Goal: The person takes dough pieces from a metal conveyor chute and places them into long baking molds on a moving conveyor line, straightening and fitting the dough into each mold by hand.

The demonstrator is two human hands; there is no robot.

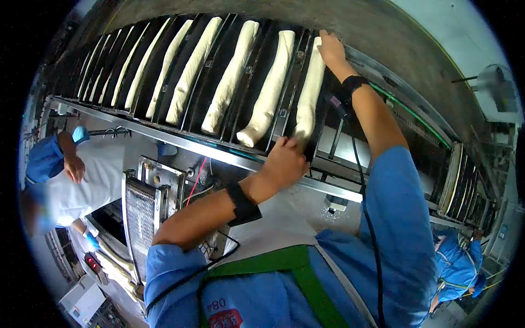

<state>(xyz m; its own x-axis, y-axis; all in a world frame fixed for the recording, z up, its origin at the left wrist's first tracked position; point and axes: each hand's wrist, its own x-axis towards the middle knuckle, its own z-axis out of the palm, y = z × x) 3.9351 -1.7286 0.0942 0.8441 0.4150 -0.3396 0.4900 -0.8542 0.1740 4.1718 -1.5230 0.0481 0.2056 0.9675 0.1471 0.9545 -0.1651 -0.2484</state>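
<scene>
A long, pale dough log (311,85) lies in a dark narrow pan at the right end of a row on the conveyor. Around its near end, the fingers of my left hand (284,164) are curled at the pan's near edge. At the far end, my right hand (332,50) is closed on the dough, partly hiding the tip. Left of it, another dough log (270,82) rests in its own pan, and a further dough log (232,76) lies beyond that. Several more fill the pans farther left.
A metal rail (180,141) runs along the conveyor's near side. Below it stands a mesh-belted machine (143,205). A person in a white apron (104,169) is at left, near more dough logs (117,270). Another person in blue (459,262) bends at far right. A black cable (367,218) hangs before me.
</scene>
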